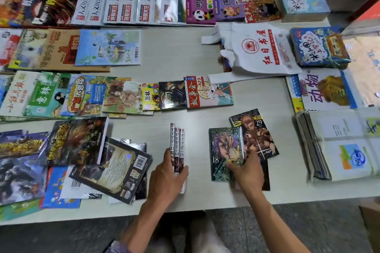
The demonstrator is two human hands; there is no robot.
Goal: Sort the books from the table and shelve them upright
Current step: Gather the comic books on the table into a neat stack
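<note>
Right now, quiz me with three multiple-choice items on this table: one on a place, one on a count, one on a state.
1. Where does volume 29 lie?
A. Under the white bag
B. Beside volume 18, partly under it
C. In the left hand

2. How many books does the left hand hold spine-up?
A. Three
B. One
C. Five

3. What is the right hand doing?
A. Hanging idle off the table
B. Gripping volume 18
C. Lifting the white bag

Answers:
1 B, volume 18 overlaps its corner.
2 A, the spines read 11, 14, 15.
3 B, its fingers curl over the cover's lower edge.
</note>
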